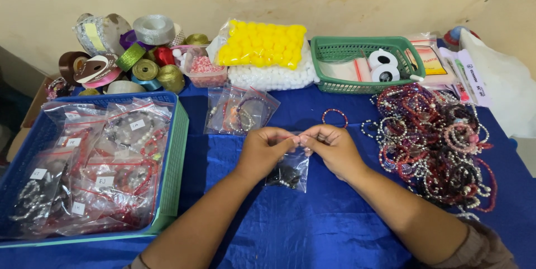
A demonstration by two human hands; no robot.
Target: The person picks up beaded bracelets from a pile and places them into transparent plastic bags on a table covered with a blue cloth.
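We hold a small clear bag (290, 171) of dark beads above the blue surface (312, 230), near its middle. Our left hand (263, 150) and right hand (334, 149) meet at the bag's top edge, the fingers of each pressed together and pinching it. A red bracelet (334, 117) lies just beyond our hands. A heap of bracelets (435, 146) sits to the right, and a blue tray (173, 152) of bagged bracelets to the left.
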